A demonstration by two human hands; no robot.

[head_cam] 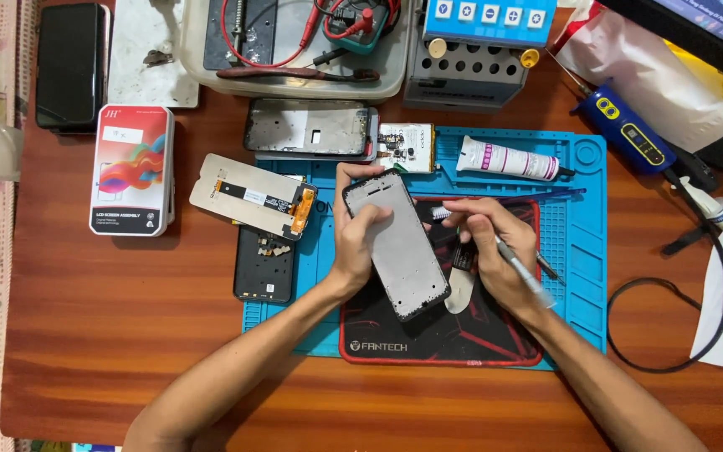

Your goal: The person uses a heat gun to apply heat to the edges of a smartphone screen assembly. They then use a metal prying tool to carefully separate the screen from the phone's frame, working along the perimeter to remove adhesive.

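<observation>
My left hand (353, 238) grips a grey phone frame (397, 244) by its left edge and holds it tilted over a black pad (462, 335). My right hand (491, 243) holds a thin clear-handled brush (512, 261), its white bristles pointing toward the frame's upper right edge. A small dark part lies just under my right fingers. A pale pick-shaped piece lies on the pad below them.
A blue work mat (583, 251) lies under the pad. Left of it lie a phone screen with a flex cable (253, 197), a black back cover (263, 268) and a boxed screen (131, 172). Behind stand another frame (307, 130), a glue tube (508, 159), a tray and a soldering iron (629, 134).
</observation>
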